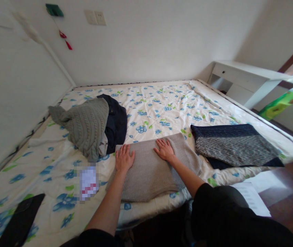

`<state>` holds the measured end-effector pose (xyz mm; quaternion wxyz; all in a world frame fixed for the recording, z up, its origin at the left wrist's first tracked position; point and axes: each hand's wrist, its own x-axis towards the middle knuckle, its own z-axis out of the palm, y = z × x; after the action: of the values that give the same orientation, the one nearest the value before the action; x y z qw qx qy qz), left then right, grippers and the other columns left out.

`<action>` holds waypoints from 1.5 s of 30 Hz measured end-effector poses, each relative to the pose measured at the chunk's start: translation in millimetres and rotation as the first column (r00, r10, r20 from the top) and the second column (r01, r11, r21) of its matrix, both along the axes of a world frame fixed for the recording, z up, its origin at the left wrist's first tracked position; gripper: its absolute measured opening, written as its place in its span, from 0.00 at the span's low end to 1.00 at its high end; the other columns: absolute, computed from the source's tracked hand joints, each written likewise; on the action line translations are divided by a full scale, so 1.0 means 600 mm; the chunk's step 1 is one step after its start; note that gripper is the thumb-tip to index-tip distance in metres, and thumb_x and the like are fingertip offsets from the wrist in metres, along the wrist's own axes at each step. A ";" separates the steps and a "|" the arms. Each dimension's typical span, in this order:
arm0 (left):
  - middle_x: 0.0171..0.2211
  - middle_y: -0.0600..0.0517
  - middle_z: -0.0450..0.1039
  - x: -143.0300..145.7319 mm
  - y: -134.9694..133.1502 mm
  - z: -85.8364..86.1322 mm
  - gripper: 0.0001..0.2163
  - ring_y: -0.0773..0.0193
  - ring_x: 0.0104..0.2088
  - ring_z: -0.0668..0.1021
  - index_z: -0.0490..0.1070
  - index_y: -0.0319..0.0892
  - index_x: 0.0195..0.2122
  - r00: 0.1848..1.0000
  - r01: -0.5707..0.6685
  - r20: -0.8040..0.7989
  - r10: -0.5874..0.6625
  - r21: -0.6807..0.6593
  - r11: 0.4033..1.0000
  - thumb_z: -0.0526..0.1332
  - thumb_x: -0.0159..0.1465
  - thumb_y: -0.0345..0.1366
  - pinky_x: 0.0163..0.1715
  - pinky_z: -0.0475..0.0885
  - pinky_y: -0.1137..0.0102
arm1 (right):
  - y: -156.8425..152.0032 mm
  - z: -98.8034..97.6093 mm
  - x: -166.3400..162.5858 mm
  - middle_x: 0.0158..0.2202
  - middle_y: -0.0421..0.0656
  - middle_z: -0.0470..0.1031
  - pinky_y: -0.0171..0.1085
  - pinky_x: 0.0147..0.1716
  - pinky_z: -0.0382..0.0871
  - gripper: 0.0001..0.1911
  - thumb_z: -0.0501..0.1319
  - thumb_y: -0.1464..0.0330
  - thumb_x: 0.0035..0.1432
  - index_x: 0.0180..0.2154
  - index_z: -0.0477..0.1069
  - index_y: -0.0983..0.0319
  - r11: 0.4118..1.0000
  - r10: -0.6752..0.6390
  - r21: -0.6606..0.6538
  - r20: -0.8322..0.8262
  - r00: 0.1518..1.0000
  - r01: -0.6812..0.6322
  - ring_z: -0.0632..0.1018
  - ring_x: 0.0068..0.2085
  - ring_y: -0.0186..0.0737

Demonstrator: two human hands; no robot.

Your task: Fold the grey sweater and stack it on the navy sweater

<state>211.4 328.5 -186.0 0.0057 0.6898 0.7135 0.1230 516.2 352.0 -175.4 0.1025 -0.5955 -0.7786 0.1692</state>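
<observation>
A beige ribbed knit sweater (pixel 149 171), folded into a flat rectangle, lies on the bed right in front of me. My left hand (pixel 124 158) rests flat on its far left corner with the fingers stretched out. Near the middle of the far edge, my right hand (pixel 164 149) presses flat on the knit, fingers spread. Neither hand grips anything. To the right lies a folded navy and grey knit garment (pixel 236 145). On the left is a loose heap of a grey-green cable-knit sweater (pixel 87 123) and a dark garment (pixel 117 120).
A floral sheet (pixel 156 113) covers the bed. A black phone (pixel 20 221) and a blurred white packet (pixel 88 183) lie at the left. Beyond the bed's right side stands a white desk (pixel 246 77). Papers (pixel 252 199) lie low at the right.
</observation>
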 end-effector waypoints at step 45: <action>0.87 0.42 0.51 -0.075 0.021 0.028 0.35 0.45 0.87 0.53 0.57 0.38 0.86 0.995 -0.006 -0.103 -0.019 -0.234 0.972 0.44 0.83 0.48 0.84 0.50 0.42 | 0.050 -0.039 0.217 0.88 0.53 0.45 0.70 0.83 0.37 0.42 0.45 0.47 0.85 0.87 0.48 0.61 0.972 -0.193 -0.102 0.147 0.970 0.209 0.46 0.87 0.58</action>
<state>166.2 341.0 -169.2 0.0502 0.6920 0.7201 0.0017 646.5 382.2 -198.8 0.0309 -0.6866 -0.7080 0.1625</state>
